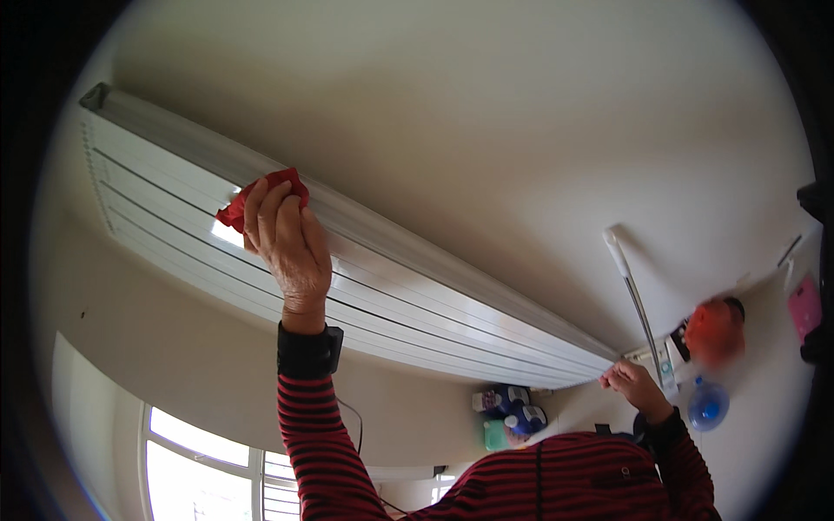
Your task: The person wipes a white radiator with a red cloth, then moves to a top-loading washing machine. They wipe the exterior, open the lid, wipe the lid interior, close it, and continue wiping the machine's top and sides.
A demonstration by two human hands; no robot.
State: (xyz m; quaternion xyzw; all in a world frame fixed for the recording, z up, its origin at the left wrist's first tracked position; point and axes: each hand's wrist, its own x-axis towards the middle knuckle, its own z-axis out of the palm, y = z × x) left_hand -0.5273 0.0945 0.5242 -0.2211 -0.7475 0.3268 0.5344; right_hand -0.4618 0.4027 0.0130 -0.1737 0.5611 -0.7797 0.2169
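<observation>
1. A cluster of bottles (508,415) sits low in the frame, right of centre: white and blue plastic ones with a green container beside them. They are blurred, so their contents cannot be told.
2. Further right, near the lower right, stands a round blue bottle (707,405) with an orange rounded object (714,333) just above it. Both are blurred and nothing inside shows.
3. A red cloth (261,201) lies in the upper left of the frame, pressed against the white slats of a long window blind (417,295) that runs from upper left down to lower right.
4. The left hand (287,243) grasps the red cloth, fingers curled over it and holding it flat against the blind. The cloth sticks out above and to the left of the fingertips.
5. The left arm rises straight up from the lower edge in a red and black striped sleeve (317,451), with a black band at the wrist.
6. The right hand (634,384) is at the lower right end of the blind, fingers pinched closed on its corner edge, touching it.
7. A white wand (632,295) hangs just above the right hand.
</observation>
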